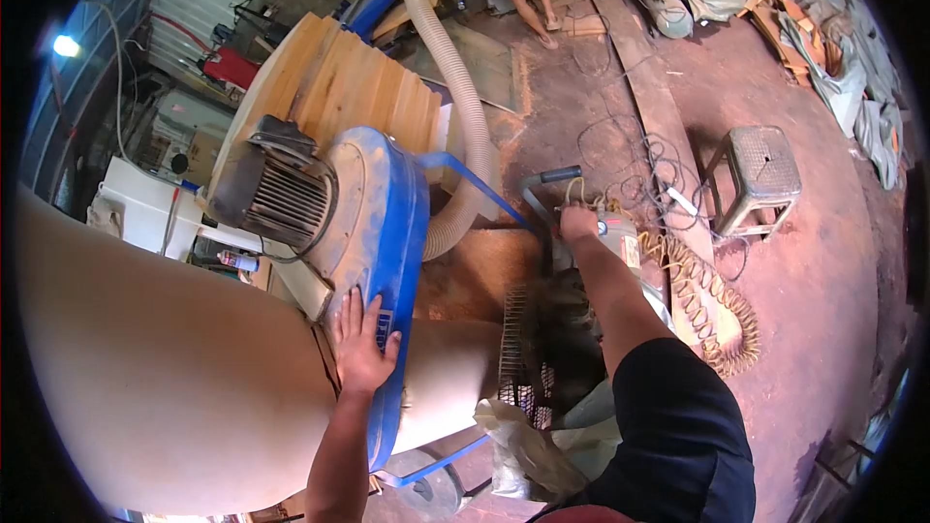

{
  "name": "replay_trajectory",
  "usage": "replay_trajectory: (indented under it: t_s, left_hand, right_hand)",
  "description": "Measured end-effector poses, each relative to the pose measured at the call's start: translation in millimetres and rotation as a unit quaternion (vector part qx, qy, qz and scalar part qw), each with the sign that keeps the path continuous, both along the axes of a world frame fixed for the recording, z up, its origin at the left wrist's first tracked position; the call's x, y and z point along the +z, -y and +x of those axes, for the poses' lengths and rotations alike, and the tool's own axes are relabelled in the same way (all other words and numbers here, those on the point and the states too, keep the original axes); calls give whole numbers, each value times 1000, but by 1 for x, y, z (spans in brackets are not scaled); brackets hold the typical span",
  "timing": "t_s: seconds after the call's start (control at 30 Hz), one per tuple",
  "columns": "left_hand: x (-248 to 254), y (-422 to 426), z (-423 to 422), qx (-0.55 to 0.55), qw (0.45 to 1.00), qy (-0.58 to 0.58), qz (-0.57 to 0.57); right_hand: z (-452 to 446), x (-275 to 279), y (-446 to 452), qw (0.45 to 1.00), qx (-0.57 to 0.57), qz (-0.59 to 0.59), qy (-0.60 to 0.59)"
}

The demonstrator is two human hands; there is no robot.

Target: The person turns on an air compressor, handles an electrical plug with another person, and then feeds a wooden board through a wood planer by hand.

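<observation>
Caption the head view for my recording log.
Left hand on a blue machine housing, right hand at an apparent air compressor beside a coiled yellow hose.

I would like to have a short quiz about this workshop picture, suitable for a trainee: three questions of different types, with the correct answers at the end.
1. Which hand is laid flat against the blue machine housing?
2. True or false: The stool lies tipped over on its side.
3. Fill in the missing word: The yellow hose on the right is not straight but ____.

Key: 1. The left hand. 2. False; the stool stands upright on its legs. 3. Coiled.
</observation>
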State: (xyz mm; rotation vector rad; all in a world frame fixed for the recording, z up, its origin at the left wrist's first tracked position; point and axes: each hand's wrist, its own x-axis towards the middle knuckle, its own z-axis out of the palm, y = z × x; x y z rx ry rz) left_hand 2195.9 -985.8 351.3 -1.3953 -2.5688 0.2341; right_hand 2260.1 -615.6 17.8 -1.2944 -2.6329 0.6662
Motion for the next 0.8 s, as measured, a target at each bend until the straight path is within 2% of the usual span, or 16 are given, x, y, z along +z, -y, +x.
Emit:
replay_trajectory:
  t_s: [0.23,0.3,0.4,0.53,0.6,0.7,0.8]
  left_hand:
    - [1,2,-1,-3,1000,-3,5]
    - [1,2,1,4,1000,9,3]
    - [2,3,1,1,1000,6,10]
    - [1,4,2,2,1000,6,17]
    - [-1,6,0,-2,1000,2,19]
    - [-2,6,-1,-5,1000,-1,21]
    - [-2,6,-1,-7,1000,-1,20]
  right_hand:
    - [3,-3,12,997,41,-40,55]
    - [3,-11,17,986,97,-51,128]
    - [23,17,38,978,98,-73,171]
    - [31,11,42,971,155,-56,171]
    - [30,12,40,955,180,-118,203]
    - [42,43,44,958,189,-134,171]
    - [38,31,44,969,159,-133,136]
